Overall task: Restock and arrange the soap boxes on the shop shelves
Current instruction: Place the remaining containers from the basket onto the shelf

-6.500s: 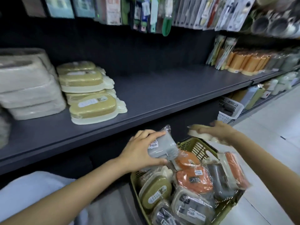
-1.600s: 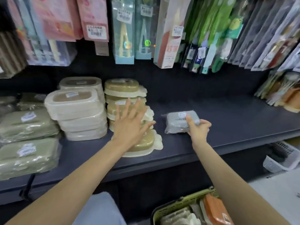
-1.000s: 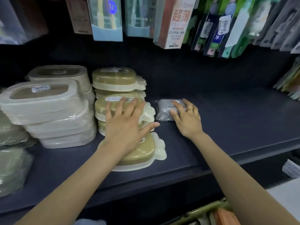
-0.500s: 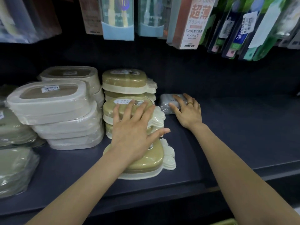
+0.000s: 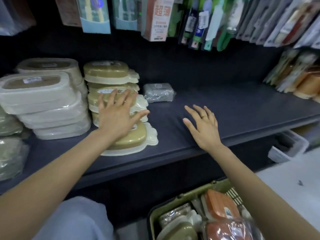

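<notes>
A grey wrapped soap box lies at the back of the dark shelf, just right of the stacks of olive soap boxes. My left hand rests flat, fingers spread, on the front olive stack. My right hand hovers open over the bare shelf, well in front of the grey box and holding nothing. A green basket at the bottom right holds several wrapped orange soap boxes and olive ones.
Cream soap boxes are stacked left of the olive ones, with wrapped greenish packs at the far left. Packaged goods hang above the shelf. Orange items stand at the shelf's right end. A white basket sits below.
My right hand has let go of the grey soap box and drawn back toward the shelf's front. The left hand stays on the olive stack. The view has tilted down, showing the basket.
</notes>
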